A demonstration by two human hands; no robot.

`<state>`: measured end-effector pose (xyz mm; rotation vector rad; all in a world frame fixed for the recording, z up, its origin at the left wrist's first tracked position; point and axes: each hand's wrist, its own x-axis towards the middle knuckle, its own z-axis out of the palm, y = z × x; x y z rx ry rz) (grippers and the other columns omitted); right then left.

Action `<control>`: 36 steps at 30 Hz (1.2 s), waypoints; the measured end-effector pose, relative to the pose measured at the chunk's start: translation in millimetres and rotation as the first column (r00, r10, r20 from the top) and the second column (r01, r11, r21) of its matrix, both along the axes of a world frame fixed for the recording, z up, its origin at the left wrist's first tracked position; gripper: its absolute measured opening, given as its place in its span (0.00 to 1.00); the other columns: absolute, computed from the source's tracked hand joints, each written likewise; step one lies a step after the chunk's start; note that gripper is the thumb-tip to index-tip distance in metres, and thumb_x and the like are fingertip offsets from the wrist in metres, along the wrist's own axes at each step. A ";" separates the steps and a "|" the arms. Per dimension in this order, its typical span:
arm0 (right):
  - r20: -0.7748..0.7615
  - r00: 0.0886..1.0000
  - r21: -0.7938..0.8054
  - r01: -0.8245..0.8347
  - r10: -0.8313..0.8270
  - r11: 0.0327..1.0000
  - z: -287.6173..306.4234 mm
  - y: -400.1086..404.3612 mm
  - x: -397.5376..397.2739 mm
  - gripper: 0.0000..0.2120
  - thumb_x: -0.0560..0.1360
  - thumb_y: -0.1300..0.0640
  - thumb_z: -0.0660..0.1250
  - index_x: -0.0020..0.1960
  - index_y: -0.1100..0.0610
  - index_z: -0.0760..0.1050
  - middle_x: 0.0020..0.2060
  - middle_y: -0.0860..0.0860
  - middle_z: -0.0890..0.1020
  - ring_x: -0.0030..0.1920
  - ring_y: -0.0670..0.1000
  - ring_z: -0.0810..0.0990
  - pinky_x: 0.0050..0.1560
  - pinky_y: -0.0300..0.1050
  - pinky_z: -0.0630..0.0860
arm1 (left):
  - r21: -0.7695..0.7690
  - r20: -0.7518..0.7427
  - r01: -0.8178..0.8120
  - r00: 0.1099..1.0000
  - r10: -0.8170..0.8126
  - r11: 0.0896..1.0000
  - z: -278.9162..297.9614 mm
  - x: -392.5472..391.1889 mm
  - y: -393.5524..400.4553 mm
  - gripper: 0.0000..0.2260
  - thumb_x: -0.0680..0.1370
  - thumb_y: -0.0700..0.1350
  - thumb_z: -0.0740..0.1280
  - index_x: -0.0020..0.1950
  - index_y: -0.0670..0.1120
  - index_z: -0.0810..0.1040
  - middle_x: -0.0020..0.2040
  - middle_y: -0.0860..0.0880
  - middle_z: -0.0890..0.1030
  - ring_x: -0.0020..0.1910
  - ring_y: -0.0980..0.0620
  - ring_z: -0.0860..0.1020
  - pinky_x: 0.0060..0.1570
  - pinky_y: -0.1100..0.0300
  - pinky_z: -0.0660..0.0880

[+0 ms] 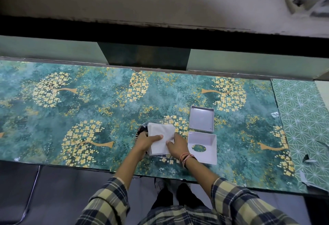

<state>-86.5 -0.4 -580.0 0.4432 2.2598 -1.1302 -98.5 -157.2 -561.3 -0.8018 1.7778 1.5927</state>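
Note:
A stack of white paper napkins (160, 134) lies on the table near its front edge. My left hand (145, 142) grips the stack's left side, thumb lying across the top sheet. My right hand (177, 144) holds the stack's right edge, fingers on top. Under the stack's left end shows a dark patterned wrapper (140, 131), mostly hidden. Right of my hands sit two white box parts: a lid with an oval hole (203, 147) and, behind it, a shallow square tray (201, 118), both with nothing in them.
The table carries a teal covering with yellow flower trees (89, 100). A pale green geometric sheet (302, 118) covers the right end, torn in places. A low wall ledge runs behind the table. A metal chair frame (30, 189) stands at the lower left.

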 end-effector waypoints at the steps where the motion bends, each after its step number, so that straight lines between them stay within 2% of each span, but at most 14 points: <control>1: 0.009 1.000 -0.026 0.007 -0.007 1.000 1.6 0.1 -1.1 0.14 0.79 0.56 0.63 0.63 0.61 0.74 0.59 0.59 0.81 0.57 0.59 0.80 0.50 0.46 0.74 | 0.016 -0.003 -0.026 1.000 0.026 1.000 0.9 1.3 -0.7 0.13 0.74 0.42 0.77 0.55 0.41 0.80 0.53 0.40 0.85 0.44 0.44 0.84 0.34 0.54 0.80; 3: 0.016 0.997 -0.085 0.079 -0.078 0.993 10.8 0.9 -3.4 0.17 0.82 0.48 0.61 0.62 0.59 0.73 0.57 0.56 0.80 0.54 0.56 0.79 0.54 0.52 0.78 | 0.066 -0.014 -0.079 0.997 0.080 0.995 4.0 2.8 -6.0 0.21 0.71 0.45 0.80 0.59 0.41 0.77 0.55 0.40 0.84 0.48 0.40 0.85 0.36 0.47 0.83; 5: -0.019 0.977 -0.145 0.206 -0.211 0.968 22.0 4.8 -6.7 0.24 0.83 0.40 0.54 0.65 0.59 0.73 0.57 0.52 0.78 0.54 0.55 0.77 0.55 0.51 0.74 | 0.144 -0.028 -0.095 0.995 0.100 0.985 7.6 3.5 -13.2 0.31 0.67 0.48 0.82 0.65 0.41 0.77 0.58 0.38 0.85 0.53 0.35 0.85 0.44 0.38 0.84; 6: -0.033 0.961 -0.173 0.264 -0.273 0.949 27.8 7.8 -8.4 0.28 0.83 0.37 0.52 0.67 0.57 0.73 0.57 0.50 0.76 0.56 0.54 0.76 0.57 0.50 0.71 | 0.196 -0.047 -0.098 0.993 0.110 0.976 9.5 4.8 -16.3 0.31 0.66 0.48 0.82 0.66 0.41 0.77 0.59 0.38 0.85 0.55 0.35 0.84 0.49 0.36 0.83; 9: 0.117 0.877 -0.376 0.474 -0.467 0.796 36.3 17.9 -15.9 0.36 0.77 0.27 0.49 0.67 0.52 0.75 0.56 0.52 0.80 0.57 0.57 0.81 0.63 0.57 0.75 | 0.339 -0.054 -0.081 0.993 0.105 0.937 21.6 10.3 -19.2 0.26 0.69 0.45 0.78 0.65 0.42 0.79 0.59 0.38 0.85 0.55 0.36 0.84 0.48 0.41 0.83; 12: 0.331 0.810 -0.518 0.585 -0.485 0.624 48.1 30.0 -20.3 0.36 0.79 0.28 0.48 0.55 0.56 0.81 0.50 0.58 0.85 0.49 0.59 0.83 0.56 0.57 0.78 | 0.418 -0.051 -0.034 0.997 0.061 0.908 30.7 13.4 -11.6 0.24 0.71 0.46 0.76 0.65 0.42 0.79 0.57 0.40 0.86 0.52 0.40 0.84 0.45 0.46 0.83; 16: 0.331 0.838 -0.553 0.544 -0.433 0.631 53.0 42.6 -16.2 0.41 0.77 0.25 0.49 0.59 0.57 0.85 0.53 0.61 0.87 0.55 0.65 0.85 0.60 0.65 0.79 | 0.410 -0.067 0.032 0.998 -0.005 0.912 38.4 13.8 7.4 0.24 0.72 0.50 0.75 0.65 0.43 0.79 0.55 0.42 0.87 0.51 0.42 0.85 0.43 0.51 0.83; 19: 0.276 0.860 -0.566 0.506 -0.429 0.651 55.0 49.6 -10.1 0.40 0.77 0.26 0.52 0.62 0.58 0.83 0.53 0.59 0.87 0.55 0.63 0.85 0.60 0.63 0.80 | 0.355 -0.111 0.111 0.991 -0.077 0.928 38.5 13.5 21.9 0.26 0.74 0.55 0.75 0.67 0.44 0.79 0.59 0.41 0.86 0.57 0.39 0.84 0.50 0.47 0.83; 21: 0.242 0.870 -0.567 0.486 -0.429 0.665 57.5 55.1 -5.5 0.37 0.78 0.27 0.52 0.59 0.56 0.83 0.52 0.58 0.87 0.54 0.61 0.86 0.60 0.62 0.81 | 0.328 -0.133 0.167 0.983 -0.129 0.930 39.0 13.9 30.6 0.24 0.76 0.57 0.73 0.68 0.46 0.78 0.61 0.42 0.86 0.59 0.40 0.84 0.55 0.47 0.83; 25: 0.242 0.861 -0.550 0.501 -0.447 0.668 57.8 70.9 3.9 0.31 0.80 0.31 0.54 0.57 0.54 0.83 0.50 0.57 0.88 0.53 0.60 0.86 0.58 0.59 0.82 | 0.275 -0.155 0.288 0.955 -0.254 0.917 38.4 15.5 44.4 0.23 0.78 0.60 0.71 0.68 0.50 0.78 0.61 0.45 0.86 0.59 0.43 0.84 0.59 0.47 0.82; 28: 0.200 0.869 -0.521 0.486 -0.453 0.702 57.3 85.5 13.8 0.21 0.80 0.38 0.62 0.58 0.54 0.82 0.52 0.56 0.87 0.54 0.61 0.86 0.59 0.61 0.81 | 0.202 -0.151 0.304 0.949 -0.277 0.931 35.2 17.9 55.0 0.25 0.76 0.63 0.72 0.65 0.47 0.80 0.57 0.46 0.87 0.55 0.44 0.86 0.55 0.49 0.83; 31: 0.170 0.882 -0.501 0.462 -0.440 0.732 47.4 107.3 28.0 0.17 0.78 0.49 0.71 0.61 0.58 0.81 0.55 0.57 0.87 0.54 0.61 0.86 0.58 0.61 0.82 | 0.156 -0.121 0.286 0.955 -0.269 0.945 28.3 21.2 65.5 0.27 0.74 0.65 0.72 0.62 0.44 0.80 0.55 0.45 0.87 0.54 0.43 0.86 0.51 0.51 0.83; 34: 0.198 0.869 -0.530 0.483 -0.453 0.697 46.6 129.7 42.3 0.16 0.76 0.56 0.73 0.62 0.61 0.81 0.56 0.59 0.87 0.54 0.61 0.86 0.51 0.55 0.84 | 0.204 -0.080 0.270 0.963 -0.259 0.941 20.6 22.8 74.5 0.23 0.76 0.56 0.75 0.63 0.42 0.80 0.57 0.44 0.87 0.57 0.41 0.85 0.52 0.47 0.83; 36: 0.224 0.872 -0.513 0.485 -0.435 0.708 50.2 141.2 48.0 0.14 0.77 0.55 0.73 0.61 0.58 0.81 0.54 0.56 0.87 0.51 0.58 0.87 0.45 0.52 0.84 | 0.225 -0.058 0.279 0.960 -0.273 0.933 18.6 22.6 81.5 0.18 0.78 0.48 0.74 0.64 0.40 0.81 0.58 0.42 0.87 0.58 0.40 0.84 0.55 0.46 0.81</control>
